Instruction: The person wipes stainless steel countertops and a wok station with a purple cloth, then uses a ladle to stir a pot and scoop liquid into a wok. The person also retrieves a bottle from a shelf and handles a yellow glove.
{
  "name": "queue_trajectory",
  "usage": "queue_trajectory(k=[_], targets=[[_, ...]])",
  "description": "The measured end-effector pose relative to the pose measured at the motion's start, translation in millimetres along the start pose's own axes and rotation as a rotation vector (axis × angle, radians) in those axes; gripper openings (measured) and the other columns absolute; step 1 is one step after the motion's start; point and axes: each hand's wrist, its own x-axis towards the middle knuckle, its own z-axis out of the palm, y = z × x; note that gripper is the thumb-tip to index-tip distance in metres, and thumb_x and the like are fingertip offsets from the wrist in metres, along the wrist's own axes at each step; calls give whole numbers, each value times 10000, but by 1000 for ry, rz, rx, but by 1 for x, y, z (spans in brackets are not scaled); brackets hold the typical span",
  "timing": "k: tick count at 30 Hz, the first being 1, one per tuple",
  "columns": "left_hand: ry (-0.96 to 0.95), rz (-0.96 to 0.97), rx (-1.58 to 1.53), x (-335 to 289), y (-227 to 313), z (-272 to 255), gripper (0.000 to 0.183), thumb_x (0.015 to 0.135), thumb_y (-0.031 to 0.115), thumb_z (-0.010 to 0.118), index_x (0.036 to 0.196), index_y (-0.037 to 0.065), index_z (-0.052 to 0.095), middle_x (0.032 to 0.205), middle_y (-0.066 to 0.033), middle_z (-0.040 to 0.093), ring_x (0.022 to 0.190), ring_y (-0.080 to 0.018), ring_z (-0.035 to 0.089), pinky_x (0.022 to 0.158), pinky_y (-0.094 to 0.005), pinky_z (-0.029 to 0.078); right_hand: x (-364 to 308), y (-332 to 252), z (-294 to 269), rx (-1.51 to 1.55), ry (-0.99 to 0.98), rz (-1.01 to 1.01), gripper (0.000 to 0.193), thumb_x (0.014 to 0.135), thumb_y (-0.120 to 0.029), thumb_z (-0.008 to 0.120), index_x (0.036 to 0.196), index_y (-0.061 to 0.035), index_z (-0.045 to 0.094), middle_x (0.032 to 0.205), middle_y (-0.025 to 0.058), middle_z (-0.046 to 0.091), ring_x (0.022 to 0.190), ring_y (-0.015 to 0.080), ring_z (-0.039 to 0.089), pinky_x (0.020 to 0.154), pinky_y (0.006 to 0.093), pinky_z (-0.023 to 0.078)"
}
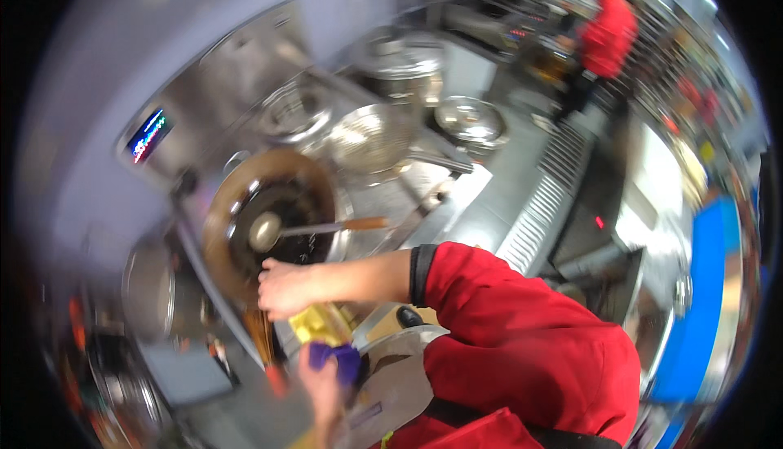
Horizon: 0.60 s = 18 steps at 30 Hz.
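Observation:
My right hand (287, 289) reaches over the near rim of a wok (222, 229), its fingers curled together; whatever they hold is hidden. Across the wok lies a ladle (265, 232), its bowl over the dark inside and its wooden handle (364, 223) over the right rim. Just below, my left hand (320, 380) is closed on a purple object (341, 362), too blurred to name. Between my hands is a yellow object (320, 324), touching or close to the purple one. Dark liquid or a dark surface shows inside the wok.
A wide strainer (369, 141) and a round metal pan (295, 111) stand beyond the wok. Farther off are a large lidded pot (401, 61) and a smaller pot (471, 121). Steel counter with a slotted grate (526, 225) runs right. A person in red (608, 33) stands at the back.

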Motion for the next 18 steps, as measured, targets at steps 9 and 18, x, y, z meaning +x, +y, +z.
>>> queue_trajectory(k=[9,18], targets=[[-886,356,381,35,56,-70,354,669,9,631,1022,19,644,966,-86,616,921,-207,626,871,-299,482,-129,-95,-88,230,8,642,336,789,-351,773,1002,-93,738,908,73,717,1053,313,600,961,446,408],[-2037,473,525,22,73,34,411,568,41,637,977,20,674,979,-113,601,929,-264,614,861,-306,464,-264,-362,-15,446,741,1329,521,794,-217,792,1240,-23,607,1283,181,578,1201,366,560,1017,448,462]])
